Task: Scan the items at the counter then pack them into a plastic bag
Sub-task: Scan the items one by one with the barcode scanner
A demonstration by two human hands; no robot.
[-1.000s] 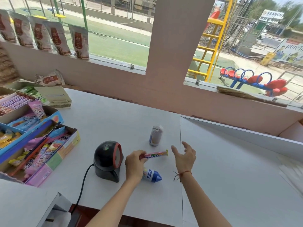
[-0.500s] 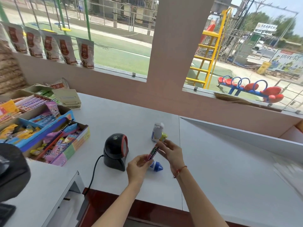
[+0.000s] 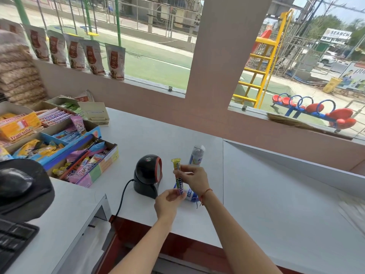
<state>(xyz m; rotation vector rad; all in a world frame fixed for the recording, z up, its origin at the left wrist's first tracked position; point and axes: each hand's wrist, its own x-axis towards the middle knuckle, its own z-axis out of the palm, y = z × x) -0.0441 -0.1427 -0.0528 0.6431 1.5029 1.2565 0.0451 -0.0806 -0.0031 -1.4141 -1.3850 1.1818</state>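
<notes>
Both hands hold a long candy roll [image 3: 179, 179] upright above the white counter [image 3: 158, 139], just right of the black barcode scanner [image 3: 148, 176]. My left hand [image 3: 167, 202] pinches the roll's lower end. My right hand [image 3: 194, 179] grips its middle and upper part. A white and blue bottle [image 3: 190, 193] lies on the counter behind my hands, partly hidden. A small white bottle [image 3: 196, 155] stands upright further back. Thin white plastic bags [image 3: 353, 212] lie at the far right edge.
Open cardboard boxes of sweets [image 3: 59, 147] fill the counter's left side. A black mouse [image 3: 14, 183] on a pad and a keyboard [image 3: 13, 240] sit on the lower desk at left. The scanner's cable [image 3: 120, 202] runs down over the counter's front edge. A broom [image 3: 296, 124] lies on the window ledge.
The candy roll went from lying flat in my left hand to standing upright. My right hand was open beside it and has closed on it. The view has shifted back and left.
</notes>
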